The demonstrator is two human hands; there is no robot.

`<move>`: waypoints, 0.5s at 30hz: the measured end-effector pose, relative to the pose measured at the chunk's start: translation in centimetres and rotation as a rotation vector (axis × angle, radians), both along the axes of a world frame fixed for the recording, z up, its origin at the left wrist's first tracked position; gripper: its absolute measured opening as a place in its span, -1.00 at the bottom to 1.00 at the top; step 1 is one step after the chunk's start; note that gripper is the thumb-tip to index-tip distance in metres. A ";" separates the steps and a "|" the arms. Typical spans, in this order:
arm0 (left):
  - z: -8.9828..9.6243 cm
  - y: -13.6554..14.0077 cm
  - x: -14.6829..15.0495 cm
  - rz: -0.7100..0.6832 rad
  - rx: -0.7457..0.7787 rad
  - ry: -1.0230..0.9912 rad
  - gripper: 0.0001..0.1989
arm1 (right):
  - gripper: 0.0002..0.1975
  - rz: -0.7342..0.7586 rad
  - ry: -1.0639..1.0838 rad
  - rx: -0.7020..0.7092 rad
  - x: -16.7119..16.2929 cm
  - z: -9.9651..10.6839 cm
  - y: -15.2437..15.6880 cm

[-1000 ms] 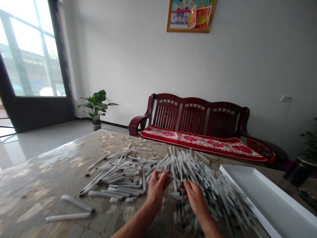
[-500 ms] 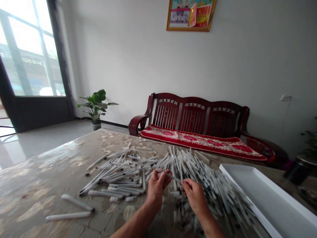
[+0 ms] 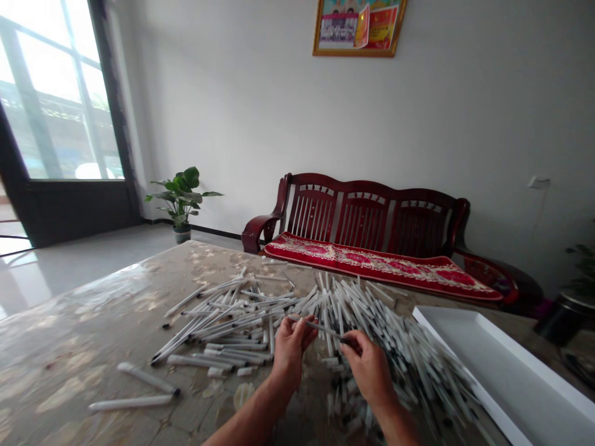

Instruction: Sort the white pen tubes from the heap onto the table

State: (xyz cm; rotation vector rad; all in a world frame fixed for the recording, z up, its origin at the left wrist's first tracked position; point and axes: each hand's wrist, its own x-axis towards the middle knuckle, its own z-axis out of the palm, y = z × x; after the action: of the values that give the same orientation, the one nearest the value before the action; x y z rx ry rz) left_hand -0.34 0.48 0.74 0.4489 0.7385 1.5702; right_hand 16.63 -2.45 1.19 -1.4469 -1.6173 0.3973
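Observation:
Between my two hands spans a slim pen (image 3: 324, 328), slanting down to the right, with a dark tip at its right end. My left hand (image 3: 292, 341) is closed on its left part. Thumb and fingers of my right hand (image 3: 363, 353) pinch the dark right end. Behind and around the hands lie many loose white pen barrels (image 3: 237, 347) with dark ends, piled in a heap. A denser pile of pens (image 3: 395, 322) spreads to the right. Small white caps (image 3: 244, 371) lie left of my left forearm.
At the right of the patterned table (image 3: 60, 353) stands a shallow white tray (image 3: 515, 378). Two separate pens (image 3: 132, 402) lie at the left front. Beyond the table are a dark red wooden bench (image 3: 362, 217) and a potted plant (image 3: 181, 195).
My left hand has shifted slightly left along the pen, and more of the dark right end shows near my right fingers. The pen stays in both hands.

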 end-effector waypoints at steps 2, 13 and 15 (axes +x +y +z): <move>0.0 0.1 -0.1 0.022 0.000 0.000 -0.62 | -0.85 0.006 -0.061 -0.039 0.3 0.1 0.0; -0.1 -0.4 0.5 -0.029 0.013 0.026 -0.62 | -0.74 -0.031 -0.198 0.034 -0.2 1.5 -0.8; 0.0 -0.3 0.5 -0.035 0.008 0.024 -0.65 | -0.75 -0.018 -0.205 0.070 -0.2 1.3 -0.7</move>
State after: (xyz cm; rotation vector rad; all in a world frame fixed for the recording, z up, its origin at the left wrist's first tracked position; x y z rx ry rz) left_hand 0.12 0.15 0.76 0.4847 0.7397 1.5375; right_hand 16.46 -3.20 2.47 -1.4867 -1.7606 0.1852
